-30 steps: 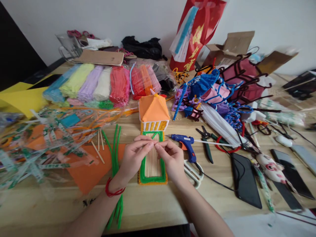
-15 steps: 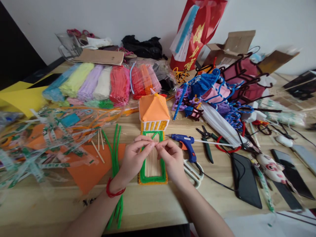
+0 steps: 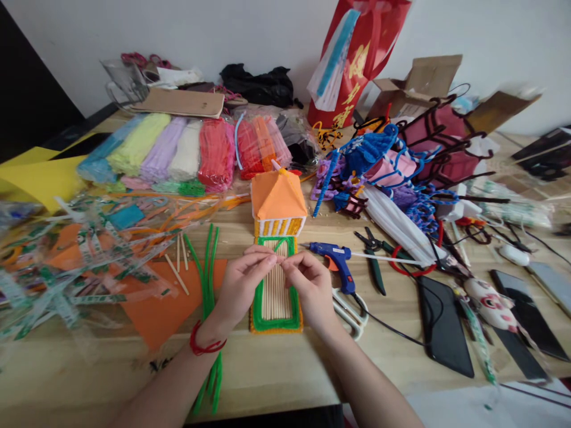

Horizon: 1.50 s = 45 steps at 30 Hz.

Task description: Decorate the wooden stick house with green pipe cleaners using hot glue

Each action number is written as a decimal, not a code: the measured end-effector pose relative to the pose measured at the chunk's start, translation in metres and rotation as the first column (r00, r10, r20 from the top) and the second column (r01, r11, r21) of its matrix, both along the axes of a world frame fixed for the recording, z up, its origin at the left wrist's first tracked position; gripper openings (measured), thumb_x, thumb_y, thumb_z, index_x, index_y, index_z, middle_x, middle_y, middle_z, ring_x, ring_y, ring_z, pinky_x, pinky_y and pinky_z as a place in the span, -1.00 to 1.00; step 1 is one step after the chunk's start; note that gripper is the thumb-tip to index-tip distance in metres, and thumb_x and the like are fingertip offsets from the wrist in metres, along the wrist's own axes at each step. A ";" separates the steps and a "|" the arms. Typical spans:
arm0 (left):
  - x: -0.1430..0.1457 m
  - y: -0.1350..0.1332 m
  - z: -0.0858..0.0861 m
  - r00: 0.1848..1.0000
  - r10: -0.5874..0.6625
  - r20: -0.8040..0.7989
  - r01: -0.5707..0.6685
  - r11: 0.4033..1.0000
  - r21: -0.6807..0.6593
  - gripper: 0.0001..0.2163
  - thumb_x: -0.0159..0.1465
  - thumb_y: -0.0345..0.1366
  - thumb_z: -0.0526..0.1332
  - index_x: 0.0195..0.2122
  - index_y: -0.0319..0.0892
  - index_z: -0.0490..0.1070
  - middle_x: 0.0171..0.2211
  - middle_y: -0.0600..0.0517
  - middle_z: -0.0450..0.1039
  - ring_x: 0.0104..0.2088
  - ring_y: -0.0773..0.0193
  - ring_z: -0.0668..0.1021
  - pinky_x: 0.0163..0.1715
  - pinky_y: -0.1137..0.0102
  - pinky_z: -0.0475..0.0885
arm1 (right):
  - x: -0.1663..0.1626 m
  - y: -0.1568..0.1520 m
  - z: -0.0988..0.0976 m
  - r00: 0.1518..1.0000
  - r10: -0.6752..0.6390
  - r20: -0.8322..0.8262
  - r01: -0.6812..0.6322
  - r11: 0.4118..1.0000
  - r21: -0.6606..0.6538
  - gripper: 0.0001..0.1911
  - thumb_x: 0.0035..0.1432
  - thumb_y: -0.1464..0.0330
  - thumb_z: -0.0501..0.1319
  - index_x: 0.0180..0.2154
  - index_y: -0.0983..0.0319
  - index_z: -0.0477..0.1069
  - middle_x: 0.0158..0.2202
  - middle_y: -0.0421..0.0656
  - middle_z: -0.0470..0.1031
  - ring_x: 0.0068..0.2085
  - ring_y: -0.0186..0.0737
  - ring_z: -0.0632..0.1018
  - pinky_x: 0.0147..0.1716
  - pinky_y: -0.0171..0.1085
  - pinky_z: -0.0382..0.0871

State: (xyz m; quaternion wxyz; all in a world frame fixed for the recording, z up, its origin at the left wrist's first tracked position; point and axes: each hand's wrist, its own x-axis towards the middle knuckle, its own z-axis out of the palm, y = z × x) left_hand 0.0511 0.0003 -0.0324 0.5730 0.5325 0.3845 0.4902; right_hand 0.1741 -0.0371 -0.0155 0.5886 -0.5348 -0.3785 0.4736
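Note:
My left hand (image 3: pixel 241 284) and my right hand (image 3: pixel 311 286) meet fingertip to fingertip, both pinched closed on a green pipe cleaner (image 3: pixel 281 243). Only a short curved end of it shows above the fingers. Below them lies a flat panel of wooden sticks (image 3: pixel 274 297) framed in green fuzzy stems with an orange-yellow outer edge. Behind the panel stands a small model house (image 3: pixel 279 199) with an orange roof and striped walls. Several loose green pipe cleaners (image 3: pixel 209 279) lie left of my left hand, partly under its wrist.
Right of my hands are a blue glue gun (image 3: pixel 332 257), pliers (image 3: pixel 373 255), white-handled scissors (image 3: pixel 350 312) and a dark phone (image 3: pixel 445 326). Orange sheet (image 3: pixel 154 309) and plastic wrappers (image 3: pixel 62 285) spread leftward. Bundled pipe cleaners (image 3: pixel 169 148) and a red bag (image 3: pixel 343 71) stand behind.
My left thumb and fingers have shifted slightly at the pinch. My right hand and the things on the table look the same.

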 end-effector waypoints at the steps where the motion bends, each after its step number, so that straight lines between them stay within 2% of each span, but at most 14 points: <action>1: 0.000 0.000 -0.001 1.000 0.003 0.011 -0.003 1.000 -0.013 -0.90 0.17 -0.31 0.25 -0.40 -0.13 0.58 -0.31 0.02 0.43 -0.20 0.29 0.46 -0.13 0.42 0.36 | 0.000 0.000 0.000 1.000 0.000 0.003 0.000 1.000 0.000 -0.77 -0.01 0.22 0.27 -0.52 0.21 0.34 -0.62 -0.33 0.22 -0.56 -0.39 0.24 -0.53 -0.34 0.12; 9: -0.001 0.001 -0.007 0.994 0.037 0.101 -0.022 0.989 -0.143 -0.88 0.13 -0.25 0.29 -0.39 -0.17 0.54 -0.26 0.00 0.45 -0.21 0.27 0.48 -0.16 0.39 0.37 | 0.000 -0.001 -0.003 1.000 0.018 0.020 -0.018 1.000 0.002 -0.78 0.01 0.21 0.26 -0.49 0.22 0.36 -0.61 -0.31 0.25 -0.55 -0.39 0.25 -0.53 -0.35 0.13; 12: -0.001 0.003 -0.005 0.989 0.098 0.111 -0.078 0.982 -0.170 -0.86 0.07 -0.24 0.33 -0.38 -0.17 0.51 -0.34 0.04 0.48 -0.29 0.32 0.49 -0.22 0.43 0.40 | -0.002 -0.001 -0.003 0.997 0.071 0.017 -0.071 0.997 -0.003 -0.79 0.04 0.20 0.25 -0.42 0.22 0.38 -0.55 -0.28 0.30 -0.54 -0.38 0.27 -0.54 -0.34 0.16; 15: -0.003 0.006 -0.001 0.987 0.154 0.041 -0.144 0.972 -0.184 -0.85 0.01 -0.24 0.36 -0.43 -0.18 0.48 -0.46 0.07 0.47 -0.39 0.34 0.49 -0.32 0.45 0.41 | -0.005 -0.002 -0.004 0.988 0.139 0.063 -0.140 0.990 0.017 -0.80 0.04 0.21 0.27 -0.39 0.21 0.37 -0.51 -0.26 0.33 -0.51 -0.37 0.30 -0.52 -0.34 0.20; 20: -0.008 0.010 0.007 0.963 0.219 -0.157 -0.234 0.969 -0.085 -0.91 0.06 -0.27 0.30 -0.48 -0.17 0.48 -0.46 0.05 0.52 -0.38 0.27 0.54 -0.29 0.41 0.45 | -0.007 -0.004 -0.006 0.967 0.154 0.202 -0.166 0.985 0.042 -0.76 -0.01 0.22 0.33 -0.53 0.21 0.37 -0.56 -0.27 0.30 -0.51 -0.36 0.31 -0.51 -0.33 0.22; 27: -0.009 0.014 0.001 0.953 0.226 -0.200 -0.233 0.973 -0.010 -0.88 0.12 -0.25 0.26 -0.40 -0.19 0.49 -0.39 0.02 0.56 -0.32 0.26 0.56 -0.23 0.40 0.45 | 0.004 -0.001 -0.005 0.963 0.152 0.224 -0.152 0.988 -0.017 -0.84 -0.01 0.28 0.34 -0.50 0.22 0.46 -0.55 -0.25 0.41 -0.51 -0.35 0.37 -0.48 -0.34 0.25; 30: -0.010 0.015 -0.003 0.937 0.254 -0.237 -0.264 0.965 -0.008 -0.85 0.08 -0.24 0.31 -0.39 -0.20 0.51 -0.39 0.02 0.56 -0.34 0.27 0.55 -0.26 0.41 0.44 | 0.017 -0.003 -0.002 0.971 0.048 0.234 -0.049 0.999 -0.004 -0.84 -0.03 0.27 0.35 -0.48 0.22 0.47 -0.51 -0.22 0.45 -0.47 -0.33 0.41 -0.44 -0.32 0.29; 33: -0.011 0.016 -0.005 0.931 0.276 -0.240 -0.294 0.955 -0.044 -0.85 0.05 -0.24 0.34 -0.42 -0.20 0.52 -0.42 0.02 0.55 -0.38 0.28 0.54 -0.30 0.41 0.44 | 0.042 -0.009 0.000 0.957 -0.146 0.252 0.157 0.987 -0.025 -0.78 -0.08 0.23 0.37 -0.48 0.24 0.46 -0.51 -0.20 0.47 -0.48 -0.31 0.44 -0.46 -0.31 0.32; 36: -0.010 0.015 -0.004 0.941 0.285 -0.181 -0.311 0.942 -0.131 -0.85 -0.01 -0.26 0.37 -0.45 -0.21 0.51 -0.46 0.03 0.54 -0.41 0.29 0.54 -0.35 0.42 0.45 | 0.076 -0.017 0.000 0.862 -0.392 0.323 0.415 0.910 -0.001 -0.70 -0.21 0.21 0.43 -0.52 0.25 0.42 -0.53 -0.18 0.49 -0.48 -0.27 0.47 -0.47 -0.31 0.35; 39: -0.010 0.014 -0.001 0.949 0.291 -0.117 -0.310 0.931 -0.191 -0.84 -0.04 -0.26 0.38 -0.49 -0.22 0.48 -0.52 0.05 0.51 -0.47 0.31 0.53 -0.41 0.44 0.44 | 0.105 -0.025 -0.005 0.685 -0.590 0.428 0.621 0.779 0.080 -0.65 -0.29 0.17 0.45 -0.50 0.26 0.47 -0.50 -0.13 0.52 -0.45 -0.21 0.50 -0.42 -0.27 0.38; 42: -0.010 0.014 0.003 0.952 0.278 -0.126 -0.298 0.937 -0.181 -0.83 -0.02 -0.25 0.35 -0.59 -0.21 0.42 -0.63 0.08 0.44 -0.56 0.35 0.48 -0.50 0.47 0.40 | 0.120 -0.032 -0.013 0.586 -0.596 0.549 0.698 0.716 0.032 -0.61 -0.28 0.10 0.43 -0.48 0.26 0.50 -0.53 -0.14 0.52 -0.48 -0.19 0.50 -0.44 -0.27 0.36; 45: -0.011 0.014 0.008 0.961 0.243 -0.128 -0.262 0.951 -0.165 -0.82 -0.01 -0.26 0.33 -0.65 -0.19 0.40 -0.66 0.09 0.42 -0.58 0.37 0.45 -0.52 0.47 0.38 | 0.122 -0.038 -0.021 0.541 -0.497 0.679 0.695 0.718 -0.028 -0.58 -0.20 0.03 0.36 -0.44 0.26 0.52 -0.55 -0.14 0.53 -0.49 -0.15 0.52 -0.45 -0.27 0.33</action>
